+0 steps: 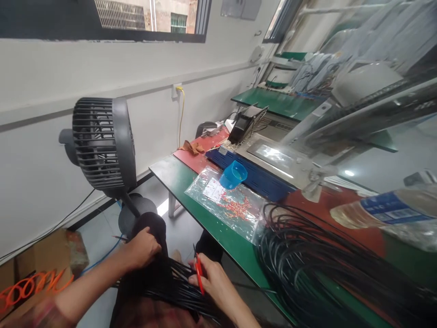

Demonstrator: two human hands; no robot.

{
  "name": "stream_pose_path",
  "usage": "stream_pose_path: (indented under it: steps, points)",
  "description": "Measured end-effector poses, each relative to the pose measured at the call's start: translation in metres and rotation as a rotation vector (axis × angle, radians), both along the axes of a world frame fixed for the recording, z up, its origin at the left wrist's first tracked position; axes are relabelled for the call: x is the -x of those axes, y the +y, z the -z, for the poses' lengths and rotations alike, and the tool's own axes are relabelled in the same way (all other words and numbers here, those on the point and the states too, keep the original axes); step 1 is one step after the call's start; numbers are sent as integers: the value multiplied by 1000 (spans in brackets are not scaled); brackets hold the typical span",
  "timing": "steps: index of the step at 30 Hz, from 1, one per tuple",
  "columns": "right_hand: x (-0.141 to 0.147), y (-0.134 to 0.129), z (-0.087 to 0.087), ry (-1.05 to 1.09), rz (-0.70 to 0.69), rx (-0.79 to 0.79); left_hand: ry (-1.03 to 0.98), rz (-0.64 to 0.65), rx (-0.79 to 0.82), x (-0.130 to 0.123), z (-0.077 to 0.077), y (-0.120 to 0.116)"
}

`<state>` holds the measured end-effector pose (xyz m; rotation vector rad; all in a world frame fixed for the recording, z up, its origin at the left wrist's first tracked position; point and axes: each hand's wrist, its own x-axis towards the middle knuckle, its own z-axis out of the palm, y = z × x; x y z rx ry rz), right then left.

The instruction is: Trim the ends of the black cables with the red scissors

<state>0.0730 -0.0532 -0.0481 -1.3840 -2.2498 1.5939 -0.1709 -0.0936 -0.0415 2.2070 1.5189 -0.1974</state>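
Observation:
My left hand [145,248] is closed above my dark-clothed knee. Its fingertips face away, so anything inside is hidden. Red handles show in my right hand [211,275], which grips a small hand tool [199,274] with a thin dark pointed tip; its exact kind is unclear. Across my lap, between and below the hands, lies a bundle of black cables [180,289]. To the right, a large coil of black cable [293,255] rests on the green-topped table [208,218].
A clear plastic bag [198,187] with small red and orange pieces lies under a blue cup [234,174]. A plastic bottle [385,209] is at the right. On the left are a grey fan [102,143] and a cardboard box [41,257] with orange coiled tubing.

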Motion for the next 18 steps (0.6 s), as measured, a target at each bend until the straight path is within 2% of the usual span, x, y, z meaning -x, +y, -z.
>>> stream_pose_path:
  steps: [3, 7, 10, 12, 14, 15, 16, 18]
  points:
    - [20, -3, 6, 81, -29, 80, -9, -38, -124, 6, -15, -20]
    - [39, -9, 17, 163, 14, 180, -23, -117, -232, 8, -20, -31]
    - [41, -15, 21, 314, 209, 372, -29, -234, -404, 7, -28, -36]
    - [38, -18, 20, 411, 355, 437, -72, -380, -662, 4, -37, -43]
    - [34, -19, 17, 476, 443, 438, -233, -524, -887, -3, -42, -52]
    - [32, -20, 16, 498, 465, 434, -366, -652, -860, -8, -42, -55]
    - [30, -21, 15, 517, 472, 429, -510, -749, -685, -15, -39, -58]
    - [26, -23, 14, 544, 452, 414, -733, -1014, -200, -32, -29, -57]
